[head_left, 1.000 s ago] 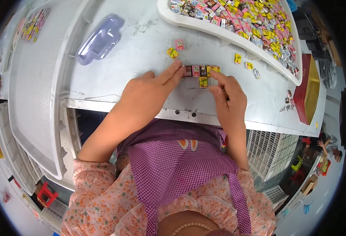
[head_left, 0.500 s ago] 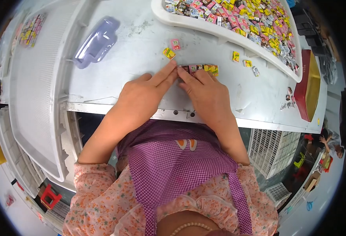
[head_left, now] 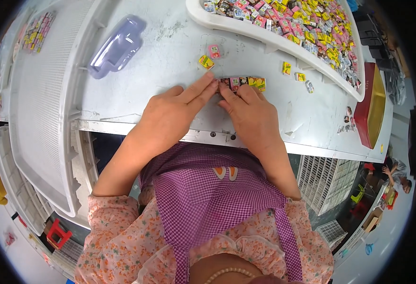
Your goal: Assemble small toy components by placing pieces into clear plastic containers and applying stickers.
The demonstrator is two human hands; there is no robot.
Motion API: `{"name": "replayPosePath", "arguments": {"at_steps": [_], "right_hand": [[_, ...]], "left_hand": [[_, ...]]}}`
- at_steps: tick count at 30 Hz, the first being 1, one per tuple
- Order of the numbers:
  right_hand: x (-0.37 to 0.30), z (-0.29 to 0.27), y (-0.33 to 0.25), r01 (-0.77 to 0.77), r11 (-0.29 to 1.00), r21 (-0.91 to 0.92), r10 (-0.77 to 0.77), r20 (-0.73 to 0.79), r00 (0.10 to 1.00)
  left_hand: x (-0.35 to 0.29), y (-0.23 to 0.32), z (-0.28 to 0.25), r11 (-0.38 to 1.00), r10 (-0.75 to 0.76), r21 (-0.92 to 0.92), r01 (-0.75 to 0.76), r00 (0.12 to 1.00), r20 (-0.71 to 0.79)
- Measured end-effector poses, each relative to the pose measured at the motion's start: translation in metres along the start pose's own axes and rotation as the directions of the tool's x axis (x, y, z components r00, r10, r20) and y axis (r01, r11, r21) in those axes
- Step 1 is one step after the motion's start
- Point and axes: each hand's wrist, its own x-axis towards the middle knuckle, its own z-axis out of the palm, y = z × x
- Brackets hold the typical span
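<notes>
Row of small boxes [head_left: 238, 81], frame centre: lined up. Left hand [head_left: 171, 111]: two fingers pressed together at row's left end. Right hand [head_left: 253, 113]: fingers bent over row; pinch cannot be told. Pink box [head_left: 214, 51], upper centre: left unjoined.

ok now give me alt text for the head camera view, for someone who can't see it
A person's left hand and right hand meet at the left end of a short row of small colourful boxes on a pale table. Beyond, a white tray is heaped with similar boxes; a bluish plastic tray lies to the left.
</notes>
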Motion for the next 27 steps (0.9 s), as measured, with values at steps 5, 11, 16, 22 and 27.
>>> {"name": "replayPosePath", "arguments": {"at_steps": [5, 11, 16, 22, 27], "right_hand": [[-0.001, -0.001, -0.001, 0.029, 0.999, -0.025, -0.029, -0.004, 1.0], [-0.005, -0.01, 0.007, -0.049, 0.958, 0.283, 0.064, -0.042, 0.997], [-0.019, -0.034, 0.028, -0.345, 0.059, 0.937, 0.541, 0.261, 0.8], [-0.03, -0.024, 0.039, -0.264, -0.252, 0.931, 0.605, 0.365, 0.708], [-0.027, -0.025, 0.035, -0.106, -0.53, 0.842, 0.602, 0.461, 0.652]], "left_hand": [[0.001, 0.008, -0.004, 0.997, -0.007, 0.077, 0.004, 0.999, 0.036], [0.0, 0.01, -0.004, 0.99, -0.034, 0.136, 0.026, 0.998, 0.061], [0.0, 0.008, -0.004, 0.994, -0.016, 0.108, 0.012, 0.999, 0.038], [0.001, 0.001, -0.002, 0.988, -0.074, -0.142, 0.055, 0.989, -0.129], [0.003, -0.006, -0.021, 0.141, -0.433, -0.932, 0.335, 0.867, 0.246]]}}
